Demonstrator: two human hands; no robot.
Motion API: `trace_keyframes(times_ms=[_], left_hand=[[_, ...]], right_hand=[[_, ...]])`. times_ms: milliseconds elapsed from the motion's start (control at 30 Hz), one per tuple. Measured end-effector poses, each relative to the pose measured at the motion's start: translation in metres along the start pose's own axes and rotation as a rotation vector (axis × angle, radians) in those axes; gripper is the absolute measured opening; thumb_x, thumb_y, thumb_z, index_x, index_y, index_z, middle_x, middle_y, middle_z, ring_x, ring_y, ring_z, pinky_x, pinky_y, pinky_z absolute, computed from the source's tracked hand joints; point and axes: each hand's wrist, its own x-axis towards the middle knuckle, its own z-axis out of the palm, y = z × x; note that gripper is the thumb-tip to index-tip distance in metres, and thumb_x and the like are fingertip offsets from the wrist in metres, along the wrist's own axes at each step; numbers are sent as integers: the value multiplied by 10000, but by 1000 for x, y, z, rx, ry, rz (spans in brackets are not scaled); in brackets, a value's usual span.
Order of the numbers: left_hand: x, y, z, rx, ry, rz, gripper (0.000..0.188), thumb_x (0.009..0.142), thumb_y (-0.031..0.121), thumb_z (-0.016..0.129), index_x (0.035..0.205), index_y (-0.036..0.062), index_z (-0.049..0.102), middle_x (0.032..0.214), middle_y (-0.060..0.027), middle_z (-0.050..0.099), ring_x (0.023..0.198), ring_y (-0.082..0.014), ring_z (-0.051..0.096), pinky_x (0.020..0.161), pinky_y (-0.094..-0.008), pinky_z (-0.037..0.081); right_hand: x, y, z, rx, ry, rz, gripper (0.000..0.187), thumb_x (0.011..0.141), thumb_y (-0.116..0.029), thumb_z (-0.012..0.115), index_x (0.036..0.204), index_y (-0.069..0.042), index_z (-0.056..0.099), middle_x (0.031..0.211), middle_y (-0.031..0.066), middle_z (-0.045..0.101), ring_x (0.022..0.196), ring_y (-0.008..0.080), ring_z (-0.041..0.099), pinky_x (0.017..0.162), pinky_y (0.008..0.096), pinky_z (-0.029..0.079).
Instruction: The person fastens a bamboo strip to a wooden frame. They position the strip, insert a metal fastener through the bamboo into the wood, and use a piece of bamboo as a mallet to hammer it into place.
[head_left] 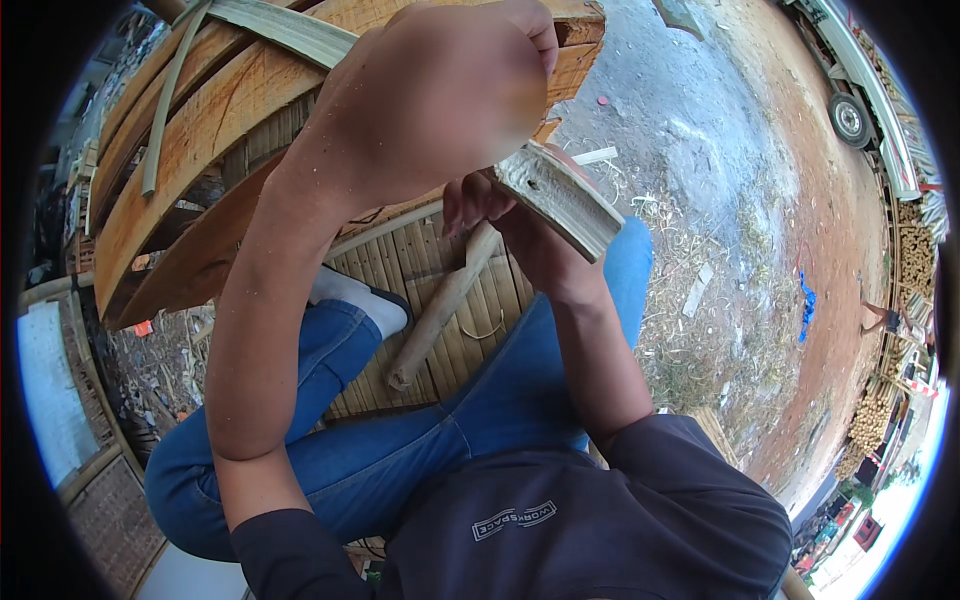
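My right hand (535, 235) is closed around a short split length of bamboo (562, 200), its pale, trough-shaped inner face turned upward with a small dark hole near one end. Curled above and to the left of it is my left hand (450, 85), its back toward me and heavily blurred. Whatever those fingers hold is hidden. Below my right fingers, a round wooden stick (440, 310) slants across a bamboo-slat surface (410, 250); whether the fingers touch its upper end cannot be told.
Large curved wooden planks (215, 110) rise at the left, with thin bamboo strips (170, 110) across them. My legs in blue jeans (400, 450) are folded around the slats. Shavings (670, 260) litter the ground at right. Farther off are a vehicle wheel (850, 120) and stacked poles (870, 425).
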Motion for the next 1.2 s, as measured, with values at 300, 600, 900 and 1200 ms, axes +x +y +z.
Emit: trace_keyframes(times_ms=[300, 600, 900, 1200], left_hand=[[0, 11, -2, 81, 4, 26, 108, 897, 3, 487, 886, 6, 594, 613, -107, 545, 487, -188, 509, 505, -323, 399], [2, 6, 1, 41, 18, -4, 114, 892, 2, 485, 873, 5, 597, 603, -103, 547, 484, -191, 516, 501, -326, 395], [1, -19, 7, -3, 60, 100, 110, 886, -17, 492, 876, 4, 600, 618, -100, 559, 491, -183, 523, 503, -316, 405], [-5, -19, 8, 144, 27, 184, 141, 953, 15, 469, 927, 6, 608, 691, -43, 548, 533, -85, 437, 500, -272, 344]], right_hand=[[-6, -9, -5, -350, 12, -128, 171, 950, -73, 609, 1026, 75, 646, 910, 131, 680, 833, 207, 677, 776, 334, 553], [-9, -15, -1, -354, 99, -53, 202, 938, -142, 645, 985, 52, 680, 861, 114, 691, 767, 157, 658, 703, 282, 536], [-10, -24, 19, -591, 266, -32, 191, 902, -63, 601, 1015, 64, 688, 860, 111, 695, 750, 153, 661, 677, 279, 536], [-6, -16, -4, -557, 68, -66, 185, 928, -45, 583, 1049, 64, 670, 900, 111, 689, 830, 181, 669, 783, 321, 543]])
